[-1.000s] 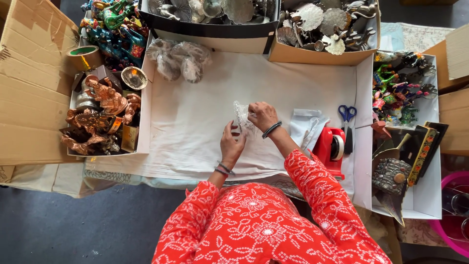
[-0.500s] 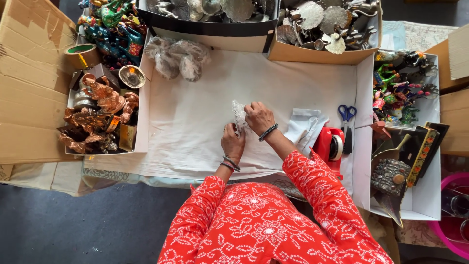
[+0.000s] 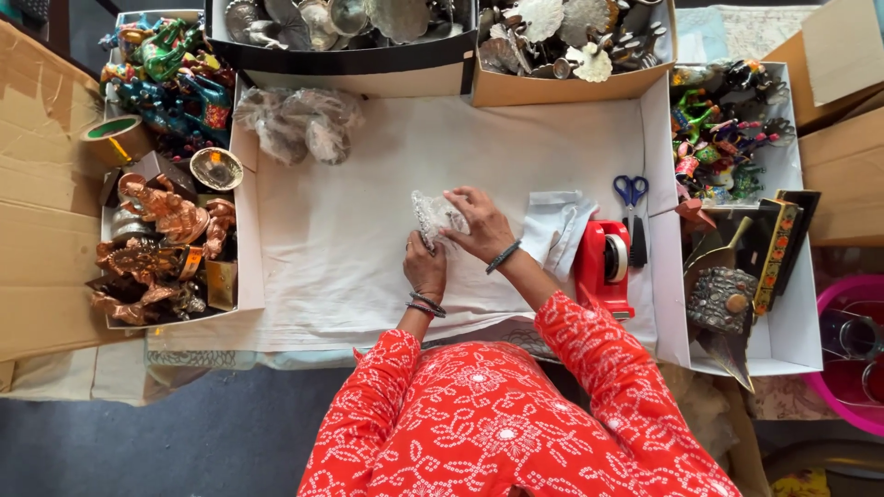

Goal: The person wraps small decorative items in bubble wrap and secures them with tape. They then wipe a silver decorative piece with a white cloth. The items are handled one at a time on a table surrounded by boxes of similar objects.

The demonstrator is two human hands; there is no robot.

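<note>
Pinching small bubble-wrapped bundle [image 3: 433, 216] between both hands at centre of white cloth-covered table [image 3: 331, 276]. Right hand [image 3: 481, 224] presses bundle's right side, fingers closed on wrap; left hand [image 3: 424, 267] grips lower edge from below. Bundle's long axis seems to run roughly upright in view, top pointing away from person; item inside hidden. Risk, as judged: loose wrap could spring open if either pinch slackens. Red tape dispenser [image 3: 605, 267] and scissors [image 3: 633, 216] lie right of grip, near.

Wrapped item [image 3: 433, 213] partly hidden under hands; contents indistinct. Pink tub [image 3: 852, 359] cut by right edge.
</note>
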